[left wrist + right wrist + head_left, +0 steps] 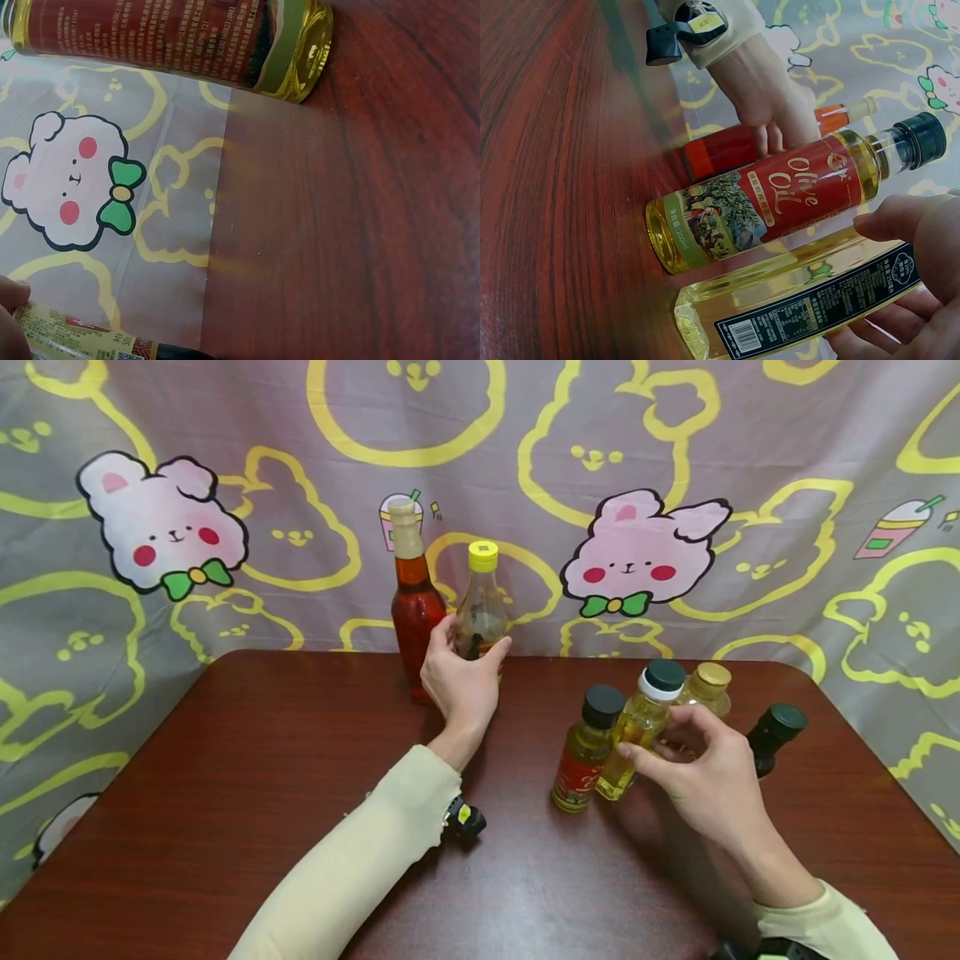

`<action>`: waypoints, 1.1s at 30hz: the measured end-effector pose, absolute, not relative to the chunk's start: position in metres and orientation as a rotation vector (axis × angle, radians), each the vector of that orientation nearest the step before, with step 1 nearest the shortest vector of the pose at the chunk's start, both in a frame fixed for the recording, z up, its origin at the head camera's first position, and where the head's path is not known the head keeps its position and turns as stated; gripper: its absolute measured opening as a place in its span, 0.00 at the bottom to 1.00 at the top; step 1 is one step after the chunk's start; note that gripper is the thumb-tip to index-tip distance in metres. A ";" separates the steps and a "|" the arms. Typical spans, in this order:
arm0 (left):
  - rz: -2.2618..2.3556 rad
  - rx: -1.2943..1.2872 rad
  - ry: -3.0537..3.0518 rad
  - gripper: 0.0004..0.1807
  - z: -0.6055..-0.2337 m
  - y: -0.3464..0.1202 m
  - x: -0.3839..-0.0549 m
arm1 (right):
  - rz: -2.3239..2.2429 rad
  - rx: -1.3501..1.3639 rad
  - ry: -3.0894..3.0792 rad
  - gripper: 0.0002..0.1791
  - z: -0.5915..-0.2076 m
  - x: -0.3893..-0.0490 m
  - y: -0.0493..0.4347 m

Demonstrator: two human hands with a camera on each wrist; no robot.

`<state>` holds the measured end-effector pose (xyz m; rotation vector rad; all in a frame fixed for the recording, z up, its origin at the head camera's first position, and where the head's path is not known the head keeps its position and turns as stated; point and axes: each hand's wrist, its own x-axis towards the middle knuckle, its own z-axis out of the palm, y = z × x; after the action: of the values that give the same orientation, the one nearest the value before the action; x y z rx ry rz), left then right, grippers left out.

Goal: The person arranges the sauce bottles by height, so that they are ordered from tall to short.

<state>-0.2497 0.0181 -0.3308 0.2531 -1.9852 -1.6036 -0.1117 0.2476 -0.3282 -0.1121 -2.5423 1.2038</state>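
My left hand point(463, 685) grips a clear bottle with a yellow cap point(483, 602), thumb and fingers around its sides; its yellow label point(75, 336) shows in the left wrist view. A tall bottle of red liquid point(414, 618) stands just left of it. Toward the right, my right hand point(716, 772) holds a squarish bottle of pale yellow oil point(802, 304) between thumb and fingers; it has a dark cap and white collar. Close beside it stands an olive oil bottle point(772, 199) with a red label and black cap.
Behind the right hand are a bottle with a gold cap point(711, 681) and a dark bottle point(776, 731), both partly hidden. The brown table point(225, 793) ends at a curtain point(285, 410) printed with cartoon rabbits.
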 end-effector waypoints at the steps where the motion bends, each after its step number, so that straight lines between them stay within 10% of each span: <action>1: -1.604 0.252 -1.980 0.39 -0.332 0.019 -0.250 | 1.204 -0.111 -2.541 0.28 -0.329 -0.112 0.247; 33: -1.725 0.179 -1.934 0.40 -0.329 0.015 -0.233 | 1.199 -0.097 -2.539 0.27 -0.330 -0.115 0.249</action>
<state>-0.2326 0.0149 -0.3291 0.1793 -1.9342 -1.7252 -0.1154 0.2491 -0.3301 -0.0975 -2.5394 1.1993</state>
